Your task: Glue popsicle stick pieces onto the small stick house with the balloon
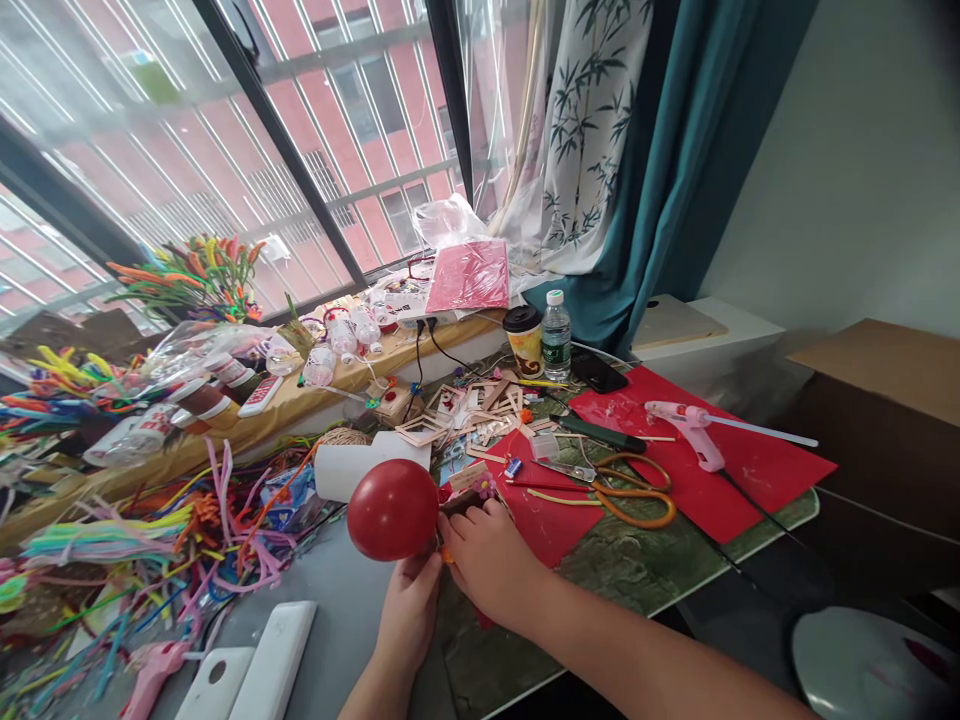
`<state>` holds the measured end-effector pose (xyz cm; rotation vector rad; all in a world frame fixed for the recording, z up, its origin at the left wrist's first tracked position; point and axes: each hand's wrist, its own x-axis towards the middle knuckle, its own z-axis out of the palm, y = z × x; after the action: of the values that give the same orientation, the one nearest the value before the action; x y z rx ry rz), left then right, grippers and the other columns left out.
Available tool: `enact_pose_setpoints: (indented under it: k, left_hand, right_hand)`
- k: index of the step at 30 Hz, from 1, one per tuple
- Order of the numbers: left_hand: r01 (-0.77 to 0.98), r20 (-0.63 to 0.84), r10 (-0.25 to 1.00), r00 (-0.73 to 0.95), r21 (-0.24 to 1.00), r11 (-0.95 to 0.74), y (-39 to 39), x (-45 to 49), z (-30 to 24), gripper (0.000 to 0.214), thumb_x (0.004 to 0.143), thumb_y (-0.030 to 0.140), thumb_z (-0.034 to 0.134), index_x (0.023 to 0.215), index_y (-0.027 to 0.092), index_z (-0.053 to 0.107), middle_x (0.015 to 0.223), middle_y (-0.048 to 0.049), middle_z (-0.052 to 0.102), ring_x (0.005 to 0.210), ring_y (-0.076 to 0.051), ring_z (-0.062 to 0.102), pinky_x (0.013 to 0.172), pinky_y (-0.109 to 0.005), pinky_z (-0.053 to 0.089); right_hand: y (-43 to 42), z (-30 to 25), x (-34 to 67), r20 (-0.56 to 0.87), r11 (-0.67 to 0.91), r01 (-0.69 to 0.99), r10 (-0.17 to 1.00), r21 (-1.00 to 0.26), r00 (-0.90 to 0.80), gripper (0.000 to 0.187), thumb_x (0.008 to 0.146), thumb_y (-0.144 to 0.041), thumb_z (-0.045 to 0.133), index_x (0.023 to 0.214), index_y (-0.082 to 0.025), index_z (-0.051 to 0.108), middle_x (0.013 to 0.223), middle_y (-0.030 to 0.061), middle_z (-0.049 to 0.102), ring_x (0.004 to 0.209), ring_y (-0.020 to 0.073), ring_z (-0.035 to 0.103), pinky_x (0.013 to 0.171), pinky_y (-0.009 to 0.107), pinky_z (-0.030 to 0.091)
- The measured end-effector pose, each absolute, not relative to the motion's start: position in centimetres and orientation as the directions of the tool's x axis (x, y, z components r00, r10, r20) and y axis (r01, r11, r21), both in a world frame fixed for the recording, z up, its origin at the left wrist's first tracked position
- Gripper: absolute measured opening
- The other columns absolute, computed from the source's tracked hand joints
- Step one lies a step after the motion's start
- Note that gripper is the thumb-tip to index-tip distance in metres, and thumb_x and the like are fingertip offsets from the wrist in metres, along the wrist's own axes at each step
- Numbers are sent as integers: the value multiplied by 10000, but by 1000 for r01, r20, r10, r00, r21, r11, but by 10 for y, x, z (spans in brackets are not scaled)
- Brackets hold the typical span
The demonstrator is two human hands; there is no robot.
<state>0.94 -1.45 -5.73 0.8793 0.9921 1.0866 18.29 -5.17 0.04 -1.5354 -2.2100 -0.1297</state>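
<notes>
A round red balloon (393,510) stands just above my left hand (409,605). That hand's fingers are closed, with the thumb pointing up beside a small orange piece; what they grip is hidden behind the balloon and the other hand. My right hand (491,560) is wrapped around the near side of a small decorated box (471,490) with a purple flower on it. The two hands almost meet below the balloon. Behind them lies a white cylinder (346,472). Scissors (634,490) with orange handles rest to the right on red sheets (559,530).
A pink glue gun (694,430) lies on the red sheet at right. Wooden cutouts (487,405), a coffee cup (523,340) and a water bottle (556,338) stand farther back. Coloured pipe cleaners (112,535) crowd the left. A second pink glue gun (154,675) lies near white boxes (274,660).
</notes>
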Motion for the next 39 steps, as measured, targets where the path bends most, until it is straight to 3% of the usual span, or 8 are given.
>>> enact_pose_setpoints:
  k: [6,12,16,22,26,29,33,39]
  left_hand:
    - [-236,-209,967,145,942,239,-17,8,-58,527,633,435,992,1064,185,818,1242,-154,778,1343,-398,620,1226,-570,394]
    - [-240,-181,972,151,947,213,-17,7,-62,549,686,406,967,1171,213,793,1353,-150,738,1415,-384,577,1256,-540,366]
    - [-255,-179,970,162,942,217,-17,6,-65,575,699,396,963,1212,210,782,1378,-158,724,1434,-393,559,1263,-556,355]
    - [-308,-128,977,172,935,177,-17,9,-59,596,722,402,951,1259,226,762,1396,-140,719,1446,-379,558,1257,-540,383]
    - [-399,-7,987,161,914,72,-12,11,-48,768,647,479,985,1327,224,734,1317,-129,758,1375,-381,621,1213,-500,461]
    - [-425,89,993,81,904,-46,-6,7,-38,878,643,540,976,1420,274,665,1339,-104,745,1357,-359,636,1191,-500,487]
    - [-403,113,993,26,911,-93,0,-1,-27,912,644,551,980,1452,380,594,1428,-63,692,1332,-334,651,1134,-512,532]
    - [-360,87,996,22,930,-73,7,-6,-25,967,591,555,1003,1441,351,589,1408,-82,695,1289,-331,666,1107,-495,536]
  right_hand:
    - [-51,0,182,375,360,913,887,-193,-270,349,972,-335,680,1253,-132,638,1023,104,734,911,298,621,832,497,396]
    - [-54,2,184,402,378,910,869,-167,-287,573,985,-343,656,1462,-53,526,1112,147,725,946,302,607,828,486,390]
    - [-58,4,185,399,372,910,874,-181,-278,633,974,-337,668,1498,-26,496,1112,152,708,951,311,595,828,489,403]
    - [-61,10,190,408,371,866,886,-335,-221,657,957,-306,708,1529,-80,477,1182,152,688,1036,319,594,942,496,450]
    - [-66,9,194,500,448,788,840,-422,-209,707,929,-366,763,1529,-122,480,1297,169,675,1187,351,580,1103,550,432]
    - [-75,8,202,632,521,738,757,-429,-167,619,939,-328,735,1496,-181,509,1362,157,669,1270,350,571,1177,582,395]
    - [-97,7,233,745,550,734,661,-397,-92,497,939,-167,645,1422,-240,554,1266,111,718,1158,300,647,1076,547,474]
    - [-141,-26,325,742,331,849,663,-412,101,383,901,-139,706,1255,-264,630,1130,85,724,1069,288,670,973,508,505]
